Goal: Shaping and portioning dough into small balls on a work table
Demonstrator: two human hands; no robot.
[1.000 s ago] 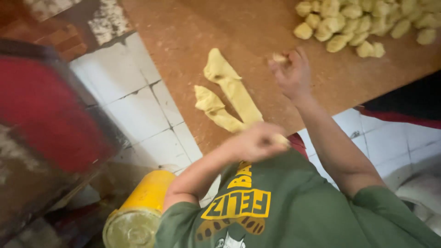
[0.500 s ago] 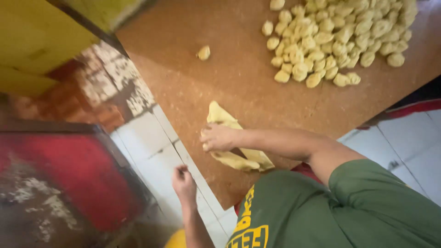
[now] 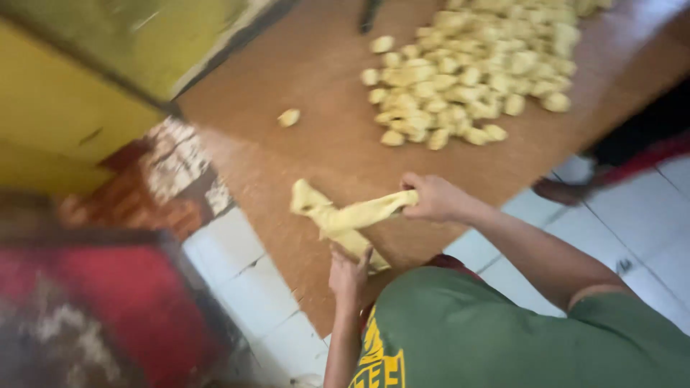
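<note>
So right now my right hand (image 3: 435,197) has a closed grip on one end of a long strip of yellowish dough (image 3: 352,215), holding it just above the brown tabletop (image 3: 287,158). My left hand (image 3: 350,273) is down at the near edge of the tabletop, fingers wrapped on the lower end of that same dough (it's a bit blurry there, but it looks like a closed grip too). The strip hangs between both hands, with a folded bit touching the board.

Progress-wise, I'd say a good chunk is done: there's a big pile of small dough pieces (image 3: 474,72) at the far side, well apart from my hands, plus one stray piece (image 3: 289,117) off on its own. What's left, as far as I can judge, is this one strip, not yet broken down into bits.
</note>
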